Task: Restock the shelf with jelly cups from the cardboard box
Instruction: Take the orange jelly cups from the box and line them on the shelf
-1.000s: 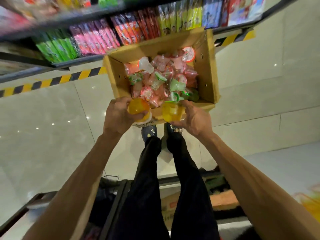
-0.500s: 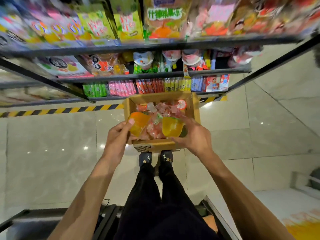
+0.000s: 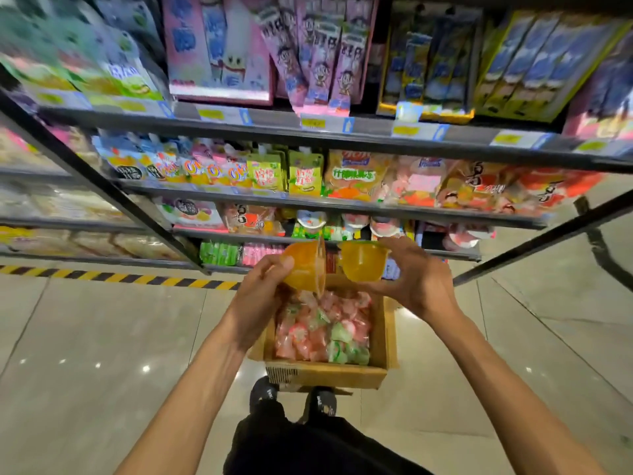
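- left hand (image 3: 255, 303): one. fingers and thumb curled round one orange jelly cup (image 3: 303, 265), which is tipped on its side with the lid edge facing right, held over the far end of the box.
- right hand (image 3: 411, 286): one. fingers wrapped round one yellow jelly cup (image 3: 363, 260), rim uppermost, just beside the orange one. whether the two cups touch cannot be told.
- cardboard box (image 3: 325, 373): one, open at the top, standing on the floor in front of the shelf, below both hands.
- loose jelly cups (image 3: 322, 332): a heap of pink and green ones filling the box. too many and too blurred to count.
- shelf (image 3: 342, 138): one black rack, four tiers in view, all stocked with packets.
- lidded cups (image 3: 310, 219): three white-topped cups plainly seen in a row on the third tier down, just behind the two held cups. more to the right are blurred.
- green pouches (image 3: 305, 173): two, side by side on the second tier.
- price labels (image 3: 311, 123): several yellow ones along the top tier's front edge. print unreadable.
- hazard stripe (image 3: 120, 277): one, yellow and black, on the floor along the foot of the shelf.
- shoes (image 3: 263, 394): two, dark, just beside the near wall of the box.
- floor (image 3: 85, 337): pale glossy tiles.
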